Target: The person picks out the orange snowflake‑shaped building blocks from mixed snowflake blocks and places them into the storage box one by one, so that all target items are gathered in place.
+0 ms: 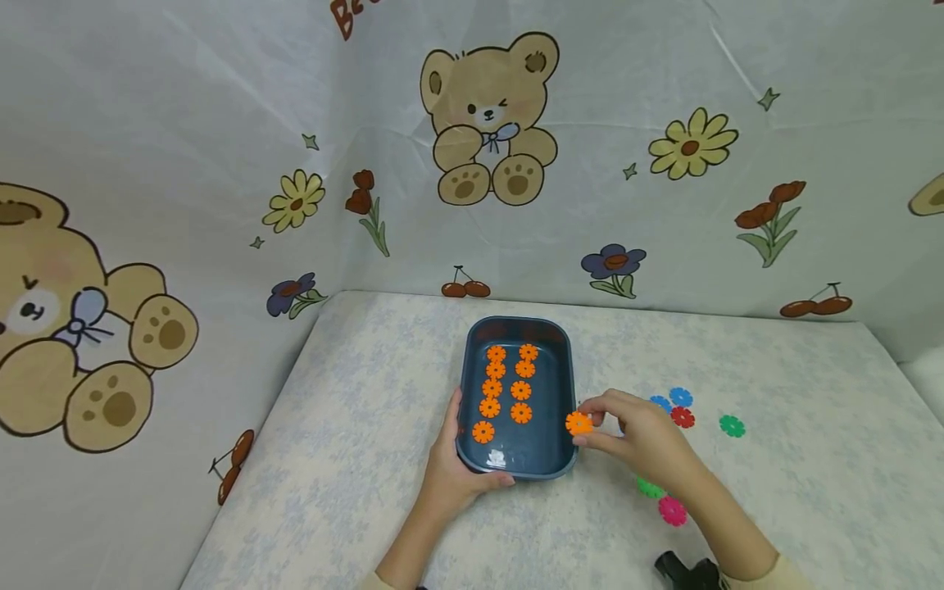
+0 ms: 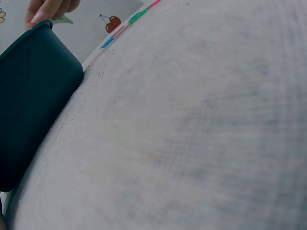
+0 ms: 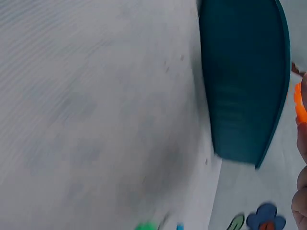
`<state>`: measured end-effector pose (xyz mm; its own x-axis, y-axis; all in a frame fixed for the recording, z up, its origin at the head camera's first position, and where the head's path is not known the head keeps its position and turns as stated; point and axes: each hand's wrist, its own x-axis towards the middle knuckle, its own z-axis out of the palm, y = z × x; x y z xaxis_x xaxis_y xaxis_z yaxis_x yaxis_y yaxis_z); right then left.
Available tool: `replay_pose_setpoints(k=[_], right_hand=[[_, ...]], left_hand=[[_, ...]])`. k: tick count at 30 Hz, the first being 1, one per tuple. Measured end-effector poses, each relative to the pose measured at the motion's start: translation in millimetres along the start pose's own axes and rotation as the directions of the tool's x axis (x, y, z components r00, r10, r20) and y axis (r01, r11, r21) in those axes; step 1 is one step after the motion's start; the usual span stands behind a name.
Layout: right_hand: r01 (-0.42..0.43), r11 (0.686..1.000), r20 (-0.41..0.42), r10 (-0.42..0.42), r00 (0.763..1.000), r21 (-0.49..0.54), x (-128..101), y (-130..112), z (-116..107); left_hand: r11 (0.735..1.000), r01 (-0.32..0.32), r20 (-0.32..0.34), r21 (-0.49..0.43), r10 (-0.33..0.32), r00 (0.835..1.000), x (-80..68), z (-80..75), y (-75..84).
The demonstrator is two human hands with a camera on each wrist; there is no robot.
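A dark blue rectangular tray (image 1: 549, 447) stands on the table, holding two columns of orange snowflake discs (image 1: 492, 388), the left column one longer. My left hand (image 1: 450, 479) grips its near left corner, with the thumb over the near rim and the fingers along the left side. Just at the right rim, my right hand (image 1: 652, 434) pinches another orange snowflake disc (image 1: 578, 423) between thumb and fingers. That disc also shows at the edge of the right wrist view, beside the tray wall (image 3: 244, 81). In the left wrist view the tray's outer wall (image 2: 38, 100) hides its contents.
Loose discs lie right of the tray: blue (image 1: 681, 397), red (image 1: 683, 417) and green (image 1: 732, 425) ones behind the right hand, a green (image 1: 651, 488) and a pink one (image 1: 672, 510) nearer. A black object (image 1: 689, 572) is by the right forearm. Printed cloth (image 1: 487, 246) backs the table.
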<state>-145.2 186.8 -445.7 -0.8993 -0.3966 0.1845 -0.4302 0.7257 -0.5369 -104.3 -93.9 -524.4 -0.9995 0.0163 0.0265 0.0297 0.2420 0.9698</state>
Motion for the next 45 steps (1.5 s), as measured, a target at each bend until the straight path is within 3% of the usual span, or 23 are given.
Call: replay_pose_setpoints(k=[8, 13, 19, 30, 45], right_hand=[[0.128, 0.987, 0.057, -0.123, 0.991, -0.097, 33, -28, 30], [0.207, 0.959, 0.094, -0.192, 0.977, -0.195, 43, -36, 42], [0.279, 0.936, 0.134, -0.254, 0.958, -0.213, 50, -40, 52], [0.270, 0.940, 0.238, -0.218, 0.946, -0.209, 54, -43, 58], [0.264, 0.922, 0.280, -0.184, 0.942, -0.282, 57, -46, 63]], left_hand=[[1.000, -0.014, 0.010, 0.014, 0.013, 1.000, 0.1, 0.9, 0.2], [1.000, -0.018, 0.010, 0.012, 0.018, 1.000, 0.4, 0.1, -0.7], [1.000, -0.017, 0.015, 0.000, 0.017, 1.000, 0.3, -0.9, -0.5], [0.999, -0.032, 0.016, 0.003, 0.032, 0.999, -1.2, -1.7, -0.9], [1.000, -0.015, 0.008, 0.005, 0.015, 1.000, -1.4, -1.9, -2.2]])
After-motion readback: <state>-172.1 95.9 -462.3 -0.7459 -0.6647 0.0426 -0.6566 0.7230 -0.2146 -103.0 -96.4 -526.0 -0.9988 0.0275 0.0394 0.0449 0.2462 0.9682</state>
